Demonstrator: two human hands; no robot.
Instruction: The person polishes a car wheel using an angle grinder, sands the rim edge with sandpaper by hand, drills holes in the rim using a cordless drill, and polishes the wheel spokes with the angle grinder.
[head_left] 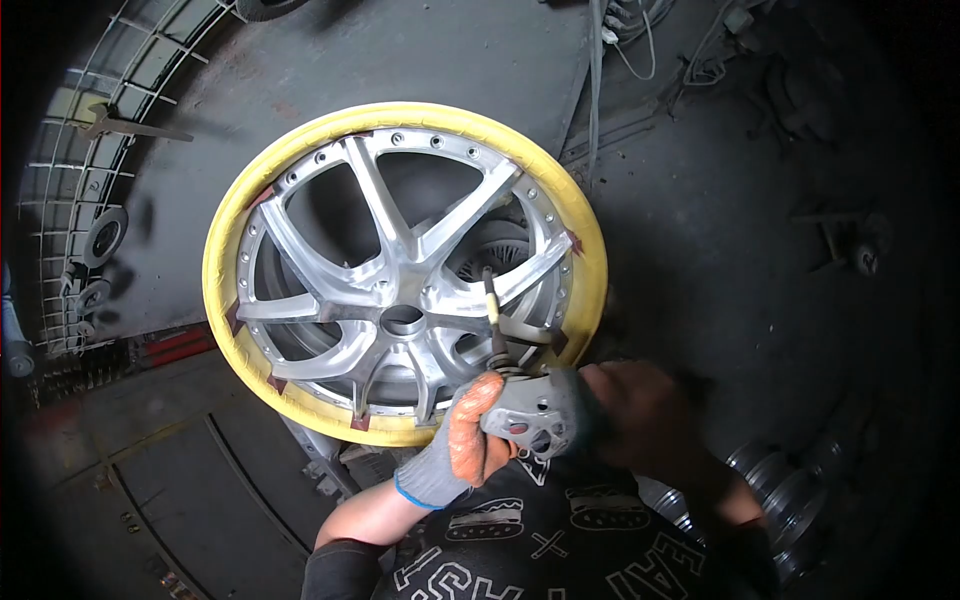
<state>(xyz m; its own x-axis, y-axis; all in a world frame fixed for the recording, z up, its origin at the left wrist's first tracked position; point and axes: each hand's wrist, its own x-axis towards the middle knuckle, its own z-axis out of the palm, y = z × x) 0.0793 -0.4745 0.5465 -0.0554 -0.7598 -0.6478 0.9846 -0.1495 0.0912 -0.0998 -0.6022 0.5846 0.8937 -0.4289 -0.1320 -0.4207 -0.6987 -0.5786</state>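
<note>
dark grey floor (720,290) fills most of the background, its edges lost in shadow. at upper left we record a wire grid (165,40) bearing a metal tool with a long handle (135,127); lower along the same grid sit several small discs (105,236). at the top, right of centre, we note pale cable (652,50). at lower right lie shiny round metal pieces (790,495), partly in shadow.

the wheel (405,248) is in the middle of our view, slightly left of centre, face toward us. its spokes are bare silver metal, its outer rim is wrapped in yellow covering (222,245), and reddish-brown patches (361,423) show at several spoke ends. small round holes run around the inner edge; a larger round opening sits at the hub.

our left hand (465,450), in a grey glove with orange coating and a blue cuff edge, is closed around the front of a grey power tool (535,415) just below the hub, over the near side of the wheel. our right hand (645,405) is at the rear of the tool, dark and blurred; we cannot tell how its fingers are set. the slender shaft (492,305) points up across the spokes; we cannot tell whether its tip touches metal. below, we see a black printed shirt (545,520).
</note>
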